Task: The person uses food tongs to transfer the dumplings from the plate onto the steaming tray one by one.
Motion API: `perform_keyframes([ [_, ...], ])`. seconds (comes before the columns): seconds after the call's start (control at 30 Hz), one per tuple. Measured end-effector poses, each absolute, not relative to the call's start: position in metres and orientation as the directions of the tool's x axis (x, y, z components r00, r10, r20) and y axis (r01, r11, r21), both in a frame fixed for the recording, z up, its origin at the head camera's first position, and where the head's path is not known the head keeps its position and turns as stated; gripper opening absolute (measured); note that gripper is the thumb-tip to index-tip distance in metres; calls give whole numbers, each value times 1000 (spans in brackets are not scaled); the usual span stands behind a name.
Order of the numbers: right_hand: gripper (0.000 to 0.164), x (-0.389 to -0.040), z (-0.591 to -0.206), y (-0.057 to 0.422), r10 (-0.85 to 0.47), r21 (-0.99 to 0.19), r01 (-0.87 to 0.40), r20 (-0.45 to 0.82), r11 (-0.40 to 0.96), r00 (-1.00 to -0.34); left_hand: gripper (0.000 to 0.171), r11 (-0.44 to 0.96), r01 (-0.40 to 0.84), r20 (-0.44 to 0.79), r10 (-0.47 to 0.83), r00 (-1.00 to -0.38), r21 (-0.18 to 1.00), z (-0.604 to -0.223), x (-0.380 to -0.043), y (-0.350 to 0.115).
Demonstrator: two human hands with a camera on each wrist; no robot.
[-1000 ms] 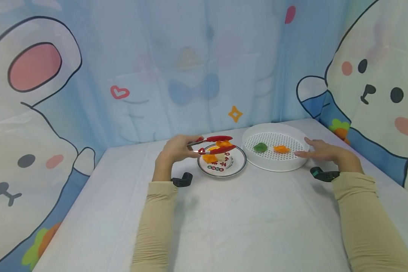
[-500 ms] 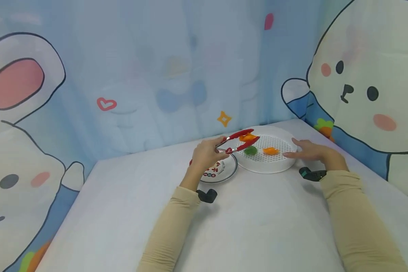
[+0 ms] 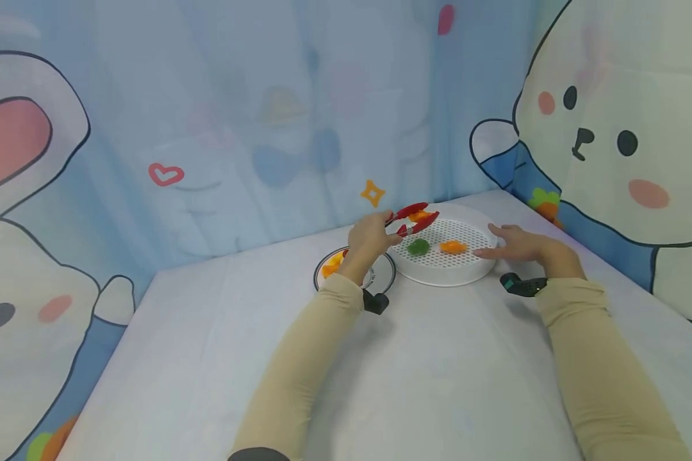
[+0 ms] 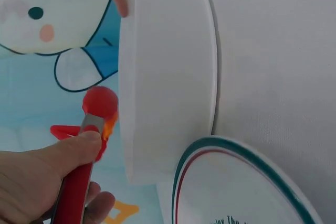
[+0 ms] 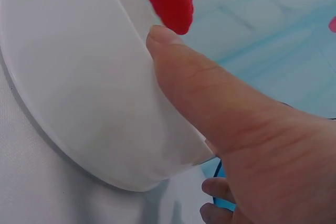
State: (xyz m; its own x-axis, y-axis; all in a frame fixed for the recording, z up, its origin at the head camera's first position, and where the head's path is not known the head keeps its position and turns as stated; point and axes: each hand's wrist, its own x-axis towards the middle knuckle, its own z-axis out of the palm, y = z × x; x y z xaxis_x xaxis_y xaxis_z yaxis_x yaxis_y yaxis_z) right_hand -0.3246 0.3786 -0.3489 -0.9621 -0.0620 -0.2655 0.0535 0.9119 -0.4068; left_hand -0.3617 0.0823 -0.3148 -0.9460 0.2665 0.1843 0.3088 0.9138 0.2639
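Observation:
My left hand [image 3: 371,235] holds a pair of red-tipped metal tongs [image 4: 76,195] over the left side of a round white basket with a perforated floor [image 3: 438,276]. Between the tong tips is an orange piece [image 3: 420,217], partly hidden by them. On the basket's floor lie a green piece [image 3: 418,247] and another orange piece [image 3: 453,247], apart from each other. My right hand [image 3: 519,244] touches the basket's right rim with thumb and forefinger extended; in the right wrist view the thumb [image 5: 197,85] lies along the rim, close below a red tong tip [image 5: 170,3].
A white plate with dark rim lines [image 3: 386,274] stands left of the basket, partly under my left forearm. Yellow-orange pieces [image 3: 331,264] lie on it. A white cloth covers the table [image 3: 427,365]; behind hangs a blue cartoon curtain [image 3: 236,128].
My left hand has carried the tongs with the orange piece from above the plate rightward to over the basket. The right hand has stayed at the basket's rim. The head view has shifted.

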Motion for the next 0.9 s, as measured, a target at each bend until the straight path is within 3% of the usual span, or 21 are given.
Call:
perform_keyframes([
  [0.47, 117, -322, -343, 374, -52, -437, 83, -287, 895, -957, 56, 932, 212, 121, 184, -975, 294, -326, -361, 103],
  [0.9, 119, -322, -346, 376, -55, -438, 84, -295, 895, -954, 58, 942, 236, 66, 226, -972, 239, -321, -357, 103],
])
